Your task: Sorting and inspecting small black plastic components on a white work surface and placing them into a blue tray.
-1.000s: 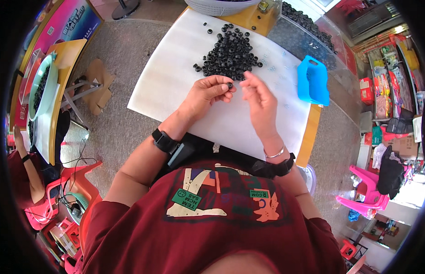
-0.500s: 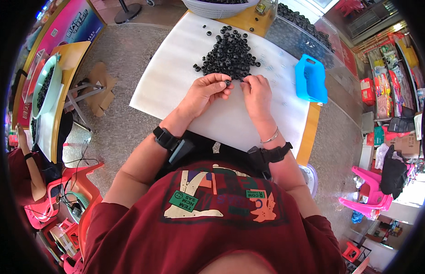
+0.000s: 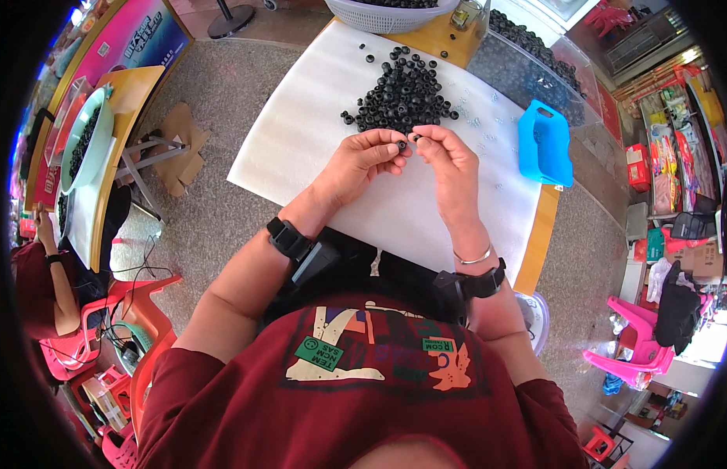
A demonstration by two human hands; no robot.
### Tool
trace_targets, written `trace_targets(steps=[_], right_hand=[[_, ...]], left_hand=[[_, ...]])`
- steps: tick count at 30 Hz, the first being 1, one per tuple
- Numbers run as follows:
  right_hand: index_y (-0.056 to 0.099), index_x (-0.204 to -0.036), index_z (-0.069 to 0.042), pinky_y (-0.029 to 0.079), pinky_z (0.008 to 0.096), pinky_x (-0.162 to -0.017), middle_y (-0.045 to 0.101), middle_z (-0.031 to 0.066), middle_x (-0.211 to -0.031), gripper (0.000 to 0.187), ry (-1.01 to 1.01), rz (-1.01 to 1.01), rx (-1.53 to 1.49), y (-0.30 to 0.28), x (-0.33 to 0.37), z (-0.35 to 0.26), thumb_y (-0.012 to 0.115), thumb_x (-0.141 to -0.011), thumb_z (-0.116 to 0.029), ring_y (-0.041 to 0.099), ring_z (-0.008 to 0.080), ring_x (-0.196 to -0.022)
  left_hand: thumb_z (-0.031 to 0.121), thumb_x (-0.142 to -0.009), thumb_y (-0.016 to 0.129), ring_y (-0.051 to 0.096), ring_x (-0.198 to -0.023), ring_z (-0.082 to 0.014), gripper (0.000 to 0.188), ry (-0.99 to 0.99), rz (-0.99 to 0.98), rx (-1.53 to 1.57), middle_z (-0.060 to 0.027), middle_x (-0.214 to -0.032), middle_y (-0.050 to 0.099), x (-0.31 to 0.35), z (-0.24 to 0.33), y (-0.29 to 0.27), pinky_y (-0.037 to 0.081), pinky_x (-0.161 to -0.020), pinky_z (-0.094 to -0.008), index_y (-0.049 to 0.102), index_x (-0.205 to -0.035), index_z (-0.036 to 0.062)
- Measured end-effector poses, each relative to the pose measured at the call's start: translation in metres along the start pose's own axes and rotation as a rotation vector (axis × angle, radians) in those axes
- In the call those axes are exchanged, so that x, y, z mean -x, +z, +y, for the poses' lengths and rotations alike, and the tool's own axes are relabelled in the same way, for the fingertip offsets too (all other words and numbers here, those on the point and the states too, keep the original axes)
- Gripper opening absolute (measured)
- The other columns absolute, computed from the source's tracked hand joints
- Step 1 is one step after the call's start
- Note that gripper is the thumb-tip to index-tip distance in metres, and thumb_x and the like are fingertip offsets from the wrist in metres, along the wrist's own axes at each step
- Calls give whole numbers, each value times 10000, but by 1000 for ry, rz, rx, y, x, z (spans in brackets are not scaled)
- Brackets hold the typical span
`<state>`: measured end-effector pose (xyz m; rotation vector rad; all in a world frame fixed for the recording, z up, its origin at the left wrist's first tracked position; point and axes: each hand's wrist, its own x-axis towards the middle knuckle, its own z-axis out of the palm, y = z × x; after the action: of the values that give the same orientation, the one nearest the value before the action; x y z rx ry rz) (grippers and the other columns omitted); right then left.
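Observation:
Pinched between thumb and fingers of my left hand (image 3: 363, 166) is a black round piece (image 3: 401, 146) with a hole in its face, like a bead or small knob. My right hand (image 3: 454, 170) is closed at the fingertips on another small black piece (image 3: 416, 137), partly covered by the fingers. The two hands nearly meet just in front of a pile of similar black round pieces (image 3: 406, 94). That pile lies on a white sheet (image 3: 293, 148) over a wooden table. Small clear bits (image 3: 479, 123) are scattered to the right of the pile.
A blue plastic tray (image 3: 565, 152) stands at the table's right edge. Behind it is a clear bin (image 3: 504, 66) of black pieces; a grey basket (image 3: 371, 19) sits at the far edge. Left, another person's arm (image 3: 62, 285) shows near a side table and red chair (image 3: 148, 305).
My right hand has come up from the pile's near edge to my left fingertips, now with a small black piece pinched. My left hand keeps its round piece. The view has shifted slightly.

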<state>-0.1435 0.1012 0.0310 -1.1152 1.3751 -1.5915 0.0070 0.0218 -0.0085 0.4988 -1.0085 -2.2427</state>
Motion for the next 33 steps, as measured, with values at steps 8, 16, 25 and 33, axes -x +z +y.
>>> trace_targets(steps=[8,16,25,33], right_hand=[[703,-981,-24,486,255,-752,635,53,-938,139,-109,4,174,5,2,13,610,-877,-21,597,128,-856],[684,-948,-29,510,313,-715,658,86,-903,116,-314,64,508,6,6,5,634,-843,-25,610,214,-843],[640,-949,-24,476,363,-714,640,91,-876,127,-582,-20,795,2,3,4,616,-825,-8,560,272,-810],[628,-948,-17,459,388,-716,618,110,-883,123,-624,-60,894,1,7,-1,602,-828,-17,548,296,-809]], left_hand=[[53,-951,536,593,-837,-132,200,-10,-15,-16,-68,-956,628,0,1,1,504,-773,-263,591,-1127,-24],[70,-950,551,595,-818,-128,200,-10,-17,-61,-65,-952,637,0,1,0,504,-775,-258,598,-1120,-23],[74,-947,560,601,-781,-109,185,22,2,-208,-44,-927,651,1,-2,1,504,-755,-246,610,-1103,-12],[91,-955,553,613,-798,-106,202,-27,-12,-289,-51,-938,650,0,-2,0,508,-763,-239,613,-1113,-19]])
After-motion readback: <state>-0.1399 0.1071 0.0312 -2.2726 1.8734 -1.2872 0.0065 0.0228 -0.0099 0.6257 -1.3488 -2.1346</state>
